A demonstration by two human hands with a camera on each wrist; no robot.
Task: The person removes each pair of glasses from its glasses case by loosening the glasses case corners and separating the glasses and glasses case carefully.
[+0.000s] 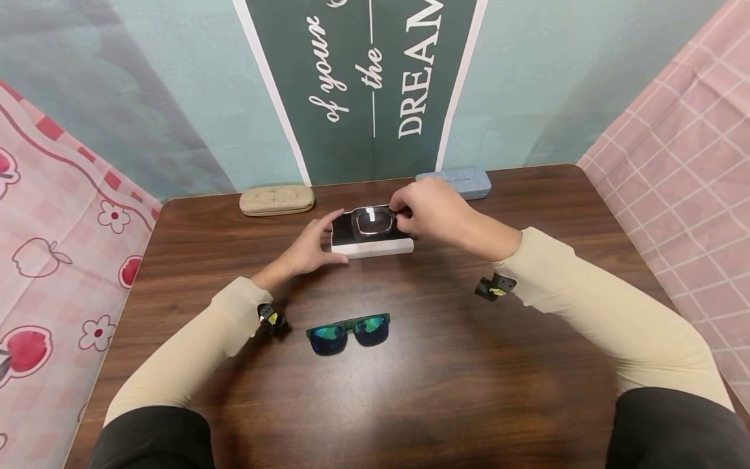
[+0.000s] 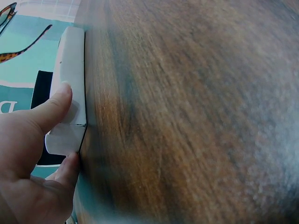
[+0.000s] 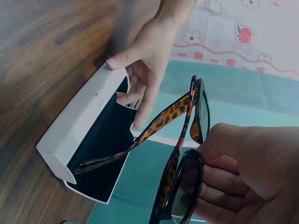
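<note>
Item 1: glasses (image 1: pixel 375 221), one pair, spotted arms and dark front. Location: at the white case, toward its right end, held up by the right hand. In the right wrist view one arm (image 3: pixel 164 118) reaches across the case's dark inside; contact with the lining cannot be told.

Item 2: white case (image 1: pixel 372 249), dark lining exposed, lying on the counter (image 1: pixel 445 365).

Item 3: right hand (image 1: pixel 436 207). Grip: narrow, pinching the front frame, close to a lens (image 3: pixel 186 184).

Item 4: left hand (image 1: pixel 310 251). Grip: spread across the left end of the case, thumb on the near side, fingers at the far side, holding it.

Item 5: sunglasses (image 1: pixel 338 337), blue-green lenses, lying apart on the near side of the case.

Item 6: beige case (image 1: pixel 277 200) and blue case (image 1: pixel 469 183), along the back edge, one to each side.

Handling notes, by judgement: the pinch is best on frame alone, since fingertips at the lens may smear it. The outstretched arm looks the likeliest part to snag; tilt it clear of the case rim, moving slowly. The left grip should brace the case lightly at its end, fingers outside the opening, without squeezing the walls inward.
</note>
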